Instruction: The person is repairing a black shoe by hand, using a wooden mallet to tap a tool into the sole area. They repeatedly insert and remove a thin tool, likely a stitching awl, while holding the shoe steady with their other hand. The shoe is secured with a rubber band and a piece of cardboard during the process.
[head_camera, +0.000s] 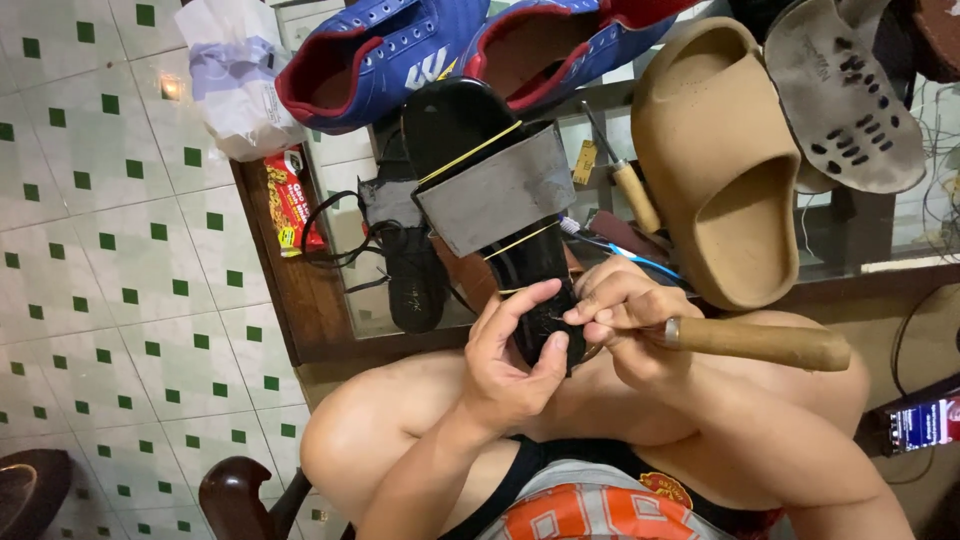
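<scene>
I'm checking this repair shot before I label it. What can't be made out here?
All in the head view:
- Tool tip: the right hand hides where the wooden-handled tool meets the black sandal.
- Sandal heel: covered by the left hand.
- Blue shoes: cut off by the top edge.
- Thin thread at the fingers: too small to trace.

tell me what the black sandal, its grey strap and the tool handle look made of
Black sandal: probably glossy rubber or plastic, since its footbed shines. Grey strap: matte, looks like leather or synthetic sheet; hard to tell which. Tool handle in the right hand: wood, brown and grained, with a metal collar. The left hand grips the sandal's end.
</scene>
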